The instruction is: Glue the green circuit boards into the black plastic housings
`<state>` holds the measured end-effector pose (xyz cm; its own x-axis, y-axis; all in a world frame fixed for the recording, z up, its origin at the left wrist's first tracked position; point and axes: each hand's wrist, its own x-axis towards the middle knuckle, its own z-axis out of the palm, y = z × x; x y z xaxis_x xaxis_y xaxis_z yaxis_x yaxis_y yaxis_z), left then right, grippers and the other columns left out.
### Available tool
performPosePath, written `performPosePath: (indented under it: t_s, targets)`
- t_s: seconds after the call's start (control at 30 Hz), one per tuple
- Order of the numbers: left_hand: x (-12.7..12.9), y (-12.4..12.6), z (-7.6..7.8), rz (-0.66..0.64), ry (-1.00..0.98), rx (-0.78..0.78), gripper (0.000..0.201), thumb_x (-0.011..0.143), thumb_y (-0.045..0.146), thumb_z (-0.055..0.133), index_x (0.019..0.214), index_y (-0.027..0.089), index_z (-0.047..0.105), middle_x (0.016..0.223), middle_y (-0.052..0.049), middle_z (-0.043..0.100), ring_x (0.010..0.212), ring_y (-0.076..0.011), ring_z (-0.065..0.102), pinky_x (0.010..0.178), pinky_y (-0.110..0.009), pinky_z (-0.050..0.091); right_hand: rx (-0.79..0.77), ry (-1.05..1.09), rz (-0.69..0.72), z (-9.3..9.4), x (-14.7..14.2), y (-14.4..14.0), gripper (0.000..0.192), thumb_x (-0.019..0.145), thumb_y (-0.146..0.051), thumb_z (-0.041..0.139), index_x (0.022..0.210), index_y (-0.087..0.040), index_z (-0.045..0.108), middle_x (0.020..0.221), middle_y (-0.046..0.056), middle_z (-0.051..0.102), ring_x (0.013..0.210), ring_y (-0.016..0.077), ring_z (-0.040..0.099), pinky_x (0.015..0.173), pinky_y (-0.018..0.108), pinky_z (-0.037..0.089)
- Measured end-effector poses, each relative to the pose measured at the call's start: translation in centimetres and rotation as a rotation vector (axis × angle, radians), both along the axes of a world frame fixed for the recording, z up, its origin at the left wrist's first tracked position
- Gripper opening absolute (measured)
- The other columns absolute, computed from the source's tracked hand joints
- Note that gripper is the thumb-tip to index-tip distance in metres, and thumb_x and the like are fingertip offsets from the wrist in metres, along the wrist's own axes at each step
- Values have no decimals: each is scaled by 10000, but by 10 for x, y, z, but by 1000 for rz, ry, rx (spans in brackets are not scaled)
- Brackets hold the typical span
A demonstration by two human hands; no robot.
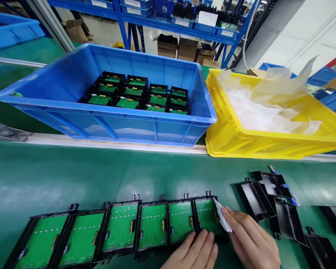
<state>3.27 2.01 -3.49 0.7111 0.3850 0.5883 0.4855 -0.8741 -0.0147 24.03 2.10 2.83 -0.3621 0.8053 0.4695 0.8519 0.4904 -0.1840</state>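
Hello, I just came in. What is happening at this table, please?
A person works at a green table on a row of six green circuit boards in black frames. The left hand presses on the near edge of the two rightmost boards, and the right hand holds a small white piece against the last board. Loose black covers lie to the right. Behind, a blue bin holds more boards, and a yellow bin holds clear plastic bags.
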Motion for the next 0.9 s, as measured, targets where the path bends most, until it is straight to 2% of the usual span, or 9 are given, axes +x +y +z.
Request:
performPosePath:
  t_s: [0.27, 0.5, 0.73, 0.9]
  targets:
    - [-2, 2, 3, -17, 22, 0, 261, 1001, 272, 456, 1153, 193, 652, 1177, -1, 695, 1144, -154, 599, 1199, -436, 150, 15, -54, 6, 6, -3, 3, 354, 895, -12, 489, 1210, -107, 620, 975, 113, 700, 904, 189, 681, 792, 265, 567]
    - [-3, 1, 4, -5, 32, 9, 281, 1000, 291, 448, 1185, 192, 635, 1229, -10, 672, 1142, -151, 594, 1060, -311, 391, 6, -61, 23, 6, -2, 3, 350, 892, -17, 486, 1203, -100, 624, 993, 113, 701, 915, 189, 682, 811, 266, 566]
    - [-5, 0, 3, -29, 68, 7, 311, 970, 326, 519, 1222, 173, 618, 1290, -53, 634, 1176, -179, 573, 1060, -334, 381, -5, -76, 23, 6, 0, 1, 401, 902, -33, 479, 1275, -129, 590, 1005, 96, 705, 918, 191, 684, 811, 276, 572]
    - [-5, 1, 5, -36, 62, -8, 285, 986, 295, 483, 1198, 179, 633, 1232, -28, 668, 1175, -182, 575, 1066, -343, 376, -8, -94, 27, 8, 0, -1, 375, 908, -35, 479, 1256, -110, 596, 1010, 112, 700, 922, 194, 678, 818, 286, 567]
